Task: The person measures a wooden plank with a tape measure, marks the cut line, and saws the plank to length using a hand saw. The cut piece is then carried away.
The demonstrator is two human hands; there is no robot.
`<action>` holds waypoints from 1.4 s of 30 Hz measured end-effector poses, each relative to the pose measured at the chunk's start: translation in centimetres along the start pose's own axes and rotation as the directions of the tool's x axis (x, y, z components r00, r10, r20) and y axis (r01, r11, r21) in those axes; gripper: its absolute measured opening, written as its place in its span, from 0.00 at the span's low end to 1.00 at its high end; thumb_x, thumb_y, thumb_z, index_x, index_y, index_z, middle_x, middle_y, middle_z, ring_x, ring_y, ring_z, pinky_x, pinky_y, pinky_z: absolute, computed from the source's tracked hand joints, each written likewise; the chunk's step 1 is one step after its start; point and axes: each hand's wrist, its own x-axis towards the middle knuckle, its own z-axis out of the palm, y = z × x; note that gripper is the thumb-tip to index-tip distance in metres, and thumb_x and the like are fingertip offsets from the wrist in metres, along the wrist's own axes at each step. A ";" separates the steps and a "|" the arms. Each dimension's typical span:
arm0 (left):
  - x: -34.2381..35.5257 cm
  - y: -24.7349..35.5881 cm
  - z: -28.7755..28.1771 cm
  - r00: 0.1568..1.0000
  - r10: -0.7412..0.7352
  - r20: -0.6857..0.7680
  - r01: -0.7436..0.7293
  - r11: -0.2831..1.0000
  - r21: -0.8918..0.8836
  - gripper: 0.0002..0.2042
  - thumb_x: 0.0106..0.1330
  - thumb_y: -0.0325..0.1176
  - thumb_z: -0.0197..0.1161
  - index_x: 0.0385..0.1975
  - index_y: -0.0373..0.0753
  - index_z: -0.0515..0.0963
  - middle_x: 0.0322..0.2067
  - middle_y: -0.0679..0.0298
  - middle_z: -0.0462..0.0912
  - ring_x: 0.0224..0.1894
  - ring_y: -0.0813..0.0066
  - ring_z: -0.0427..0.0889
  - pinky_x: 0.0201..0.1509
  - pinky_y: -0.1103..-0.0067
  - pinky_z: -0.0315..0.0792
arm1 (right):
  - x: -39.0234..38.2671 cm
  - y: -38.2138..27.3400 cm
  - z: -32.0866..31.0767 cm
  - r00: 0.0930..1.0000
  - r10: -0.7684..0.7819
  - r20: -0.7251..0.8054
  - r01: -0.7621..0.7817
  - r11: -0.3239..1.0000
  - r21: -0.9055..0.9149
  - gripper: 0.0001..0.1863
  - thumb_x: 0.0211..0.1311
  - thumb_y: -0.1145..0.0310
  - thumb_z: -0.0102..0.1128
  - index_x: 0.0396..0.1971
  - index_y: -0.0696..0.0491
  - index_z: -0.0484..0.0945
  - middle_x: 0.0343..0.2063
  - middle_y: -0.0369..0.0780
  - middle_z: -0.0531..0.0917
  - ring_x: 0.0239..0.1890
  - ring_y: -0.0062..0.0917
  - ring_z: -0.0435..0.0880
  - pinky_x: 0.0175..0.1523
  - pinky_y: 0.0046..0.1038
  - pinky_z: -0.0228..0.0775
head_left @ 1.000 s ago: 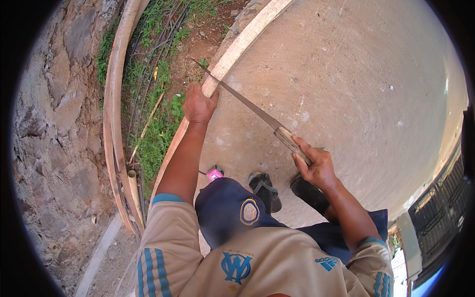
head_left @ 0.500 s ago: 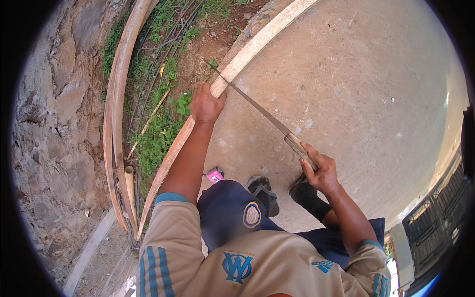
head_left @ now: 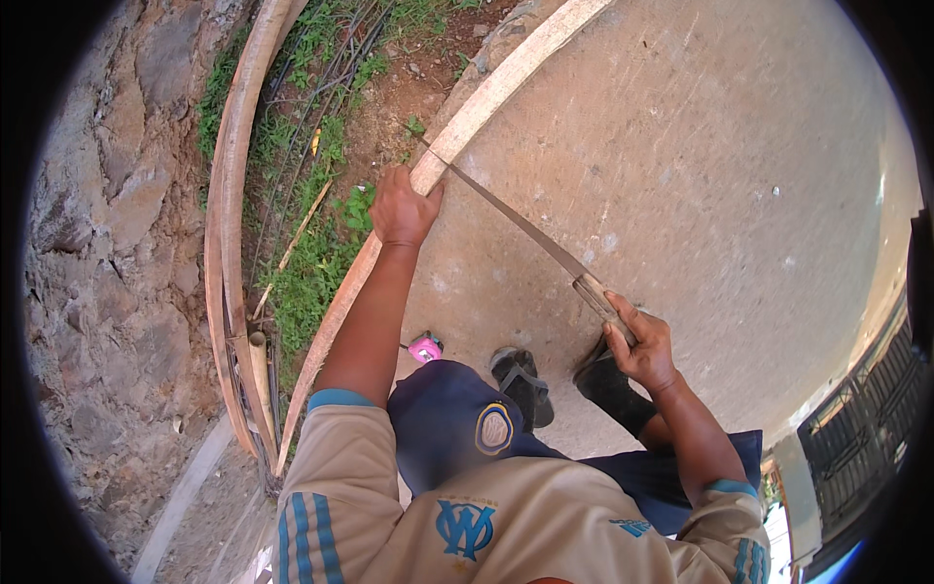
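Observation:
A long pale wooden plank (head_left: 486, 92) runs from the top of the view down past my left side; the lens makes it look curved. My left hand (head_left: 401, 206) is closed over it, fingers wrapped round its edge. In my right hand (head_left: 637, 341) is the wooden handle of a handsaw (head_left: 516, 222). The saw's thin blade slants up and left and crosses the plank just beyond my left hand, seemingly down in a cut. Its tip pokes out past the plank's far side.
A pink tape measure (head_left: 425, 347) lies on the concrete ground (head_left: 681, 195) near my knee. More long boards (head_left: 226, 224) and a bamboo pole (head_left: 261, 375) lie at the left, by grass and thin rods. A rough stone wall (head_left: 107, 214) rises beyond. A dark gate (head_left: 861, 443) stands at right.
My right hand has drawn the saw back, down and to the right, so less of the blade shows past the plank. My left hand stays on the plank.

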 end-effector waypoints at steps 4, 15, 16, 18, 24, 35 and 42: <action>0.9 0.4 -0.4 1.000 -0.007 0.014 0.007 1.000 0.000 0.26 0.52 0.52 0.73 0.41 0.36 0.78 0.43 0.54 0.81 0.48 0.55 0.80 0.49 0.64 0.76 | 11.3 -2.8 8.0 0.995 -0.095 -0.034 0.095 0.995 -0.018 0.24 0.62 0.64 0.64 0.58 0.48 0.76 0.31 0.48 0.86 0.27 0.40 0.86 0.34 0.35 0.78; -0.1 -0.1 -0.2 0.998 -0.032 0.046 0.031 0.999 0.010 0.26 0.52 0.51 0.72 0.40 0.36 0.76 0.43 0.54 0.81 0.47 0.53 0.80 0.46 0.62 0.76 | -0.3 0.9 0.7 0.986 -0.151 -0.071 0.148 0.988 -0.048 0.26 0.58 0.70 0.66 0.58 0.50 0.77 0.31 0.47 0.86 0.29 0.39 0.87 0.36 0.34 0.79; -0.1 -0.3 0.0 1.000 -0.012 0.021 0.012 1.000 -0.004 0.26 0.52 0.51 0.72 0.40 0.36 0.76 0.42 0.54 0.81 0.47 0.53 0.80 0.46 0.62 0.76 | 0.6 0.8 1.0 0.994 -0.095 -0.053 0.093 0.995 -0.030 0.25 0.58 0.70 0.66 0.58 0.50 0.77 0.30 0.47 0.86 0.28 0.39 0.87 0.35 0.33 0.79; 0.0 0.0 0.2 0.999 0.027 -0.045 -0.028 0.999 -0.027 0.25 0.52 0.51 0.72 0.39 0.36 0.76 0.41 0.54 0.81 0.46 0.53 0.80 0.46 0.62 0.76 | 4.2 0.3 2.7 0.995 -0.085 -0.048 0.085 0.996 -0.012 0.25 0.59 0.69 0.66 0.58 0.49 0.77 0.28 0.48 0.85 0.26 0.39 0.86 0.33 0.33 0.78; 0.2 0.1 -0.3 1.000 0.002 -0.013 -0.002 0.999 -0.035 0.25 0.52 0.52 0.72 0.40 0.37 0.75 0.40 0.54 0.80 0.46 0.53 0.80 0.45 0.61 0.76 | 13.6 -2.9 9.9 0.988 -0.145 -0.057 0.147 0.989 0.023 0.23 0.63 0.62 0.62 0.59 0.48 0.76 0.27 0.50 0.83 0.26 0.42 0.84 0.31 0.36 0.75; 0.0 0.0 0.3 1.000 -0.008 -0.017 0.007 1.000 -0.022 0.24 0.52 0.52 0.73 0.36 0.38 0.76 0.39 0.55 0.81 0.46 0.54 0.80 0.49 0.64 0.76 | 8.7 -0.5 6.8 0.987 -0.148 -0.068 0.149 0.989 0.009 0.23 0.62 0.67 0.63 0.58 0.49 0.77 0.36 0.50 0.86 0.29 0.40 0.86 0.36 0.33 0.79; 0.2 0.2 -1.0 0.998 -0.030 0.053 0.031 0.999 -0.024 0.24 0.53 0.53 0.72 0.35 0.37 0.76 0.40 0.52 0.81 0.46 0.53 0.80 0.49 0.63 0.75 | 9.2 -1.2 7.9 0.991 -0.121 -0.060 0.123 0.992 0.039 0.24 0.62 0.65 0.64 0.59 0.48 0.76 0.33 0.50 0.86 0.29 0.40 0.86 0.35 0.33 0.78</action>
